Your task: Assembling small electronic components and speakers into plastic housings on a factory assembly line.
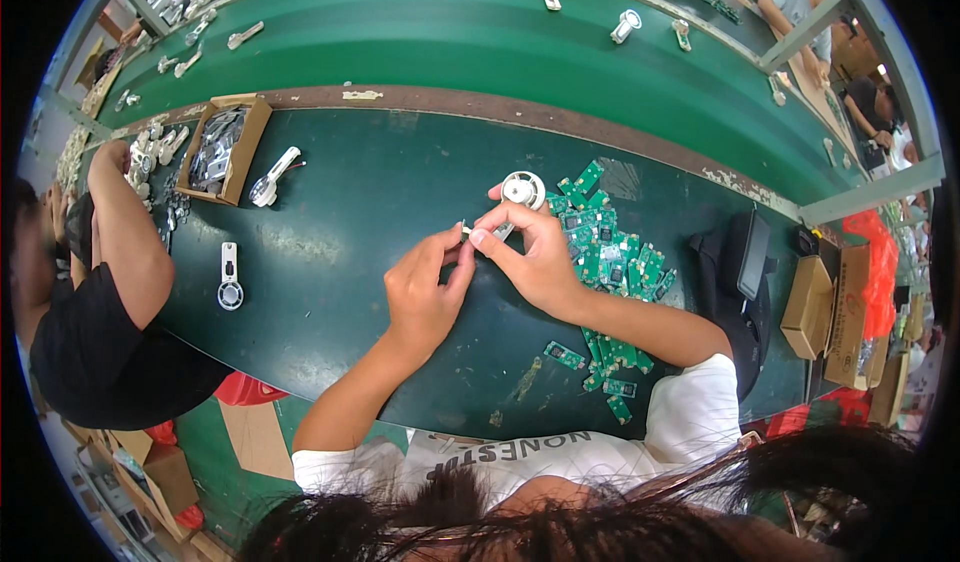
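Observation:
My right hand [540,267] is closed round the handle of a white handheld fan body [522,190], whose round head points away from me. Thumb and fingertips of my left hand [425,287] are pinched together, meeting my right fingertips at the handle's near end. A small pale and greenish bit shows between them, too small to name. Just right of my right hand spreads a loose pile of green circuit boards [605,247], partly covered by my right forearm. Two more white fan bodies, one upright-lying [230,274] and one slanted [275,177], rest on the table to the left.
A cardboard box [250,152] of grey parts stands at the far left, near a co-worker's arm [130,232]. Beyond the table ledge runs a green conveyor belt [380,42] carrying scattered fan bodies. A black bag [735,272] and an open carton [808,307] sit at the right.

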The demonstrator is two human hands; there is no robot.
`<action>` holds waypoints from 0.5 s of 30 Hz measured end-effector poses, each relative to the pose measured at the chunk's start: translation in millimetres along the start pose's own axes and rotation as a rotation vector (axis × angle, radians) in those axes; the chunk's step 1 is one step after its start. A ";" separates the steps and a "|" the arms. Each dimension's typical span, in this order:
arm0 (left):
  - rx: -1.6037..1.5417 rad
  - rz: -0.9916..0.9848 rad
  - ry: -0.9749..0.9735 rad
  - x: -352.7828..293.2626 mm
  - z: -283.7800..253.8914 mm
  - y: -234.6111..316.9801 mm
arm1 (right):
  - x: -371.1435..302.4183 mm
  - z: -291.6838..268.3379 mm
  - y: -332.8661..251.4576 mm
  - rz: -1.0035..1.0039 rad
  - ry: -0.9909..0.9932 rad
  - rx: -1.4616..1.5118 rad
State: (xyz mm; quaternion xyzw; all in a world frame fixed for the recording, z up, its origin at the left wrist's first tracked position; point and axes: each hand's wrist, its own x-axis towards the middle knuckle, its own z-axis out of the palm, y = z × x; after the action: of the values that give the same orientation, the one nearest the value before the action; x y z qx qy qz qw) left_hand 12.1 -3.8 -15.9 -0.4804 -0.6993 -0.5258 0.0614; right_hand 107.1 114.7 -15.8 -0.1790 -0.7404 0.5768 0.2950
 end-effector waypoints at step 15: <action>0.052 0.039 0.015 1.6 -5.8 -0.4 | 17.5 -6.0 -0.7 0.087 -0.188 0.225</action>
State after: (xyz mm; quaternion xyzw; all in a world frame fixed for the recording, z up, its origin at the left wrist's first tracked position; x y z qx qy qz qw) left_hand 8.6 -7.4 -12.6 -0.4884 -0.7027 -0.5096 0.0893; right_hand 97.7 129.5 -10.1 -0.1219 -0.6872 0.6824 0.2171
